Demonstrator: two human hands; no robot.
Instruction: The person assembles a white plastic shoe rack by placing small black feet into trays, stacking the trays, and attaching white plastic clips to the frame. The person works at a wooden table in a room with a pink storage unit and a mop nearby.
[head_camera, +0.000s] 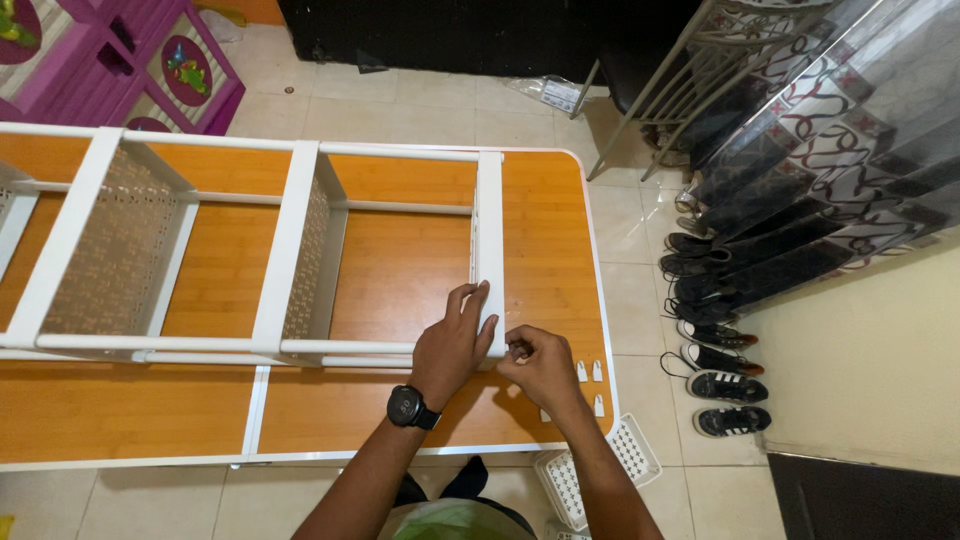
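Note:
A white plastic shelf rack (290, 240) lies on its side on an orange wood-pattern table (545, 220). My left hand (455, 345), with a black watch on the wrist, grips the near corner of the rack's end panel (489, 230). My right hand (540, 365) is closed right beside that corner, fingers pinched at it; what it pinches is hidden. A few small white plastic pieces (590, 372) lie on the table just right of my right hand.
A white perforated plastic panel (640, 450) sits on the tiled floor under the table's near right corner. Several shoes (725, 385) line the floor at right beside a leaning patterned panel (830, 150). A purple toy shelf (150, 60) stands far left.

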